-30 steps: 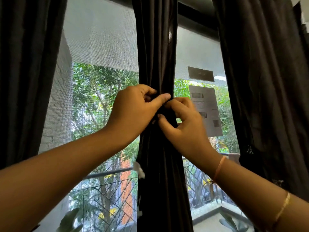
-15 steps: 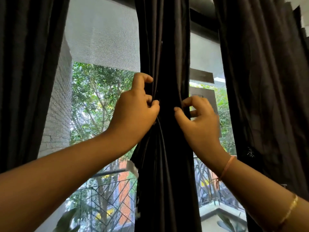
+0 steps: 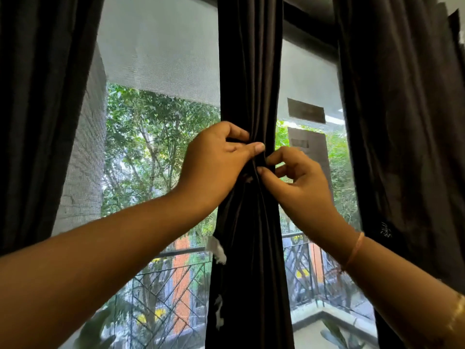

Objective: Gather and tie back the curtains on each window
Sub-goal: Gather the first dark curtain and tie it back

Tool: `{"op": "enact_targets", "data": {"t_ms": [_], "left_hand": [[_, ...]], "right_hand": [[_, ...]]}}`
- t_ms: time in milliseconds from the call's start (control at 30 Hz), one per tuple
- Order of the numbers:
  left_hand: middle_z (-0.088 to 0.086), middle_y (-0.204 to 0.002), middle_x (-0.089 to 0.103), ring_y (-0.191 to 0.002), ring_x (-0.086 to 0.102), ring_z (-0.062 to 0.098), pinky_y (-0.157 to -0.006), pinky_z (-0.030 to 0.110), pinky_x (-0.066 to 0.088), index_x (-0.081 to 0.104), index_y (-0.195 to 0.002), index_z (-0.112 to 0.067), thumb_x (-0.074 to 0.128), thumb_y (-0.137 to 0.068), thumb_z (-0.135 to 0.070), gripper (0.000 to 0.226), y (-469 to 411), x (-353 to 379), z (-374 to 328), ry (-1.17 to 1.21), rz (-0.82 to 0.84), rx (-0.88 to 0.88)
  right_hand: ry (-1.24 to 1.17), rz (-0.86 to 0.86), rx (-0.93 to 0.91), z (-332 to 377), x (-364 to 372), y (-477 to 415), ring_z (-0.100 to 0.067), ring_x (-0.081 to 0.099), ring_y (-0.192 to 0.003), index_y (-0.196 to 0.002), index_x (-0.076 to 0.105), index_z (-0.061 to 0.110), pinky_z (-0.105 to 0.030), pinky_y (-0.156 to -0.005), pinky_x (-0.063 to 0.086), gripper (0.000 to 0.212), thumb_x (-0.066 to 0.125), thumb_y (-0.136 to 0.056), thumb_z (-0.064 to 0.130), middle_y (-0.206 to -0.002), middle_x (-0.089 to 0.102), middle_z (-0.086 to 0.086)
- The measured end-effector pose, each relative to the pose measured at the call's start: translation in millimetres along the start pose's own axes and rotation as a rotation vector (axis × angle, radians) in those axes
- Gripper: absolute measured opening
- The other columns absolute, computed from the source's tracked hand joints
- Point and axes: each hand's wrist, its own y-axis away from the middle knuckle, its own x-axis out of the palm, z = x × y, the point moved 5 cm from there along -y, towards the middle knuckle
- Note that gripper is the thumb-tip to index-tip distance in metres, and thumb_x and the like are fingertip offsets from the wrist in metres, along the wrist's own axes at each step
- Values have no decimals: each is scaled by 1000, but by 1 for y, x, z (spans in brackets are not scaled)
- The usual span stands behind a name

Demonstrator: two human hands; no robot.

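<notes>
Head cam, and I've got the middle curtain (image 3: pixel 251 71) dead centre, dark fabric bunched into a narrow column in front of the window. Left hand (image 3: pixel 216 162) is wrapped round the bunch from the left, fingers curled behind it and thumb laid flat across the front. Right hand (image 3: pixel 299 182) comes in from the right and pinches a fold between thumb and forefinger just below that thumb, the two hands nearly touching. Might be a tie strip under the fingers, but it's all the same dark colour, so I can't tell. Left curtain (image 3: pixel 42 109) and right curtain (image 3: pixel 402 122) hang loose at the sides. White tufts (image 3: pixel 217 253) stick out of the middle curtain's left edge lower down. Mesh screen (image 3: pixel 161 59) behind, balcony railing (image 3: pixel 171 280) beyond.
</notes>
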Motion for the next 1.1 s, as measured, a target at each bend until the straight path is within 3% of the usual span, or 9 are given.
{"op": "enact_targets", "data": {"t_ms": [100, 233, 433, 567, 700, 800, 933, 1000, 1100], "left_hand": [[-2, -61, 68, -47, 59, 6, -54, 29, 54, 60, -78, -17, 80, -69, -28, 25, -2, 4, 0, 14, -10, 10], [6, -71, 71, -60, 66, 17, -65, 42, 58, 59, -76, -14, 76, -75, -19, 17, -6, 10, 2, -44, -9, 35], [-12, -50, 60, -43, 59, 1, -47, 17, 51, 58, -62, -26, 74, -77, -16, 24, -7, 11, 3, -79, -35, 98], [-14, -52, 60, -51, 64, 9, -58, 34, 58, 60, -60, -30, 76, -75, -19, 25, -9, 10, 3, -56, -38, 92], [-5, -64, 67, -63, 68, 16, -65, 41, 59, 66, -66, -26, 78, -74, -19, 16, -7, 8, 4, 22, -21, 65], [3, -77, 72, -75, 69, 19, -77, 43, 57, 72, -80, -15, 75, -76, -21, 7, -4, 9, 6, 91, 63, 7], [0, -88, 72, -87, 67, 16, -91, 38, 52, 72, -88, -21, 61, -87, -11, 15, 0, 13, 7, 185, 241, -77], [-1, -88, 72, -85, 66, 13, -86, 31, 53, 70, -92, -22, 52, -89, -1, 28, 2, 14, 9, 221, 327, -110], [1, -89, 70, -74, 65, 7, -70, 18, 53, 67, -107, -16, 51, -86, 5, 34, 3, 12, 9, 216, 444, -124]], "right_hand": [[30, 24, -6, 2, -3, 0, -17, 53, -70, -68, 51, 22, -23, -62, 41, 29, 64, -81, -1, -81, 52, -9], [35, 44, -7, 5, -8, -1, -26, 57, -72, -73, 59, 12, -29, -63, 46, 11, 64, -81, 17, -81, 58, -16], [185, -165, -14, 4, -23, 2, -15, 55, -59, -95, 52, 15, -33, -55, 47, 17, 63, -85, 9, -75, 58, 0], [163, -128, 46, 6, -16, 2, -16, 58, -62, -111, 44, 19, -35, -62, 51, 37, 65, -83, 7, -78, 58, -5], [-72, -28, 188, 12, -4, 0, -28, 63, -69, -102, 56, 3, -42, -66, 54, 13, 56, -90, 7, -77, 61, -14], [-224, -33, 336, 15, -5, -4, -11, 59, -53, -96, 56, -1, -24, -50, 50, 28, 48, -95, 25, -64, 57, -2], [-84, 15, 443, 19, -5, -16, -15, 58, -55, -110, 52, -8, -29, -52, 51, 61, 52, -88, 49, -77, 53, -13], [19, 19, 441, 21, -5, -24, -18, 59, -55, -108, 52, -7, -31, -51, 54, 59, 59, -85, 46, -77, 55, -14], [113, 24, 419, 23, -6, -34, -16, 56, -48, -101, 55, -3, -25, -40, 51, 29, 56, -90, 24, -74, 55, -13]]}}
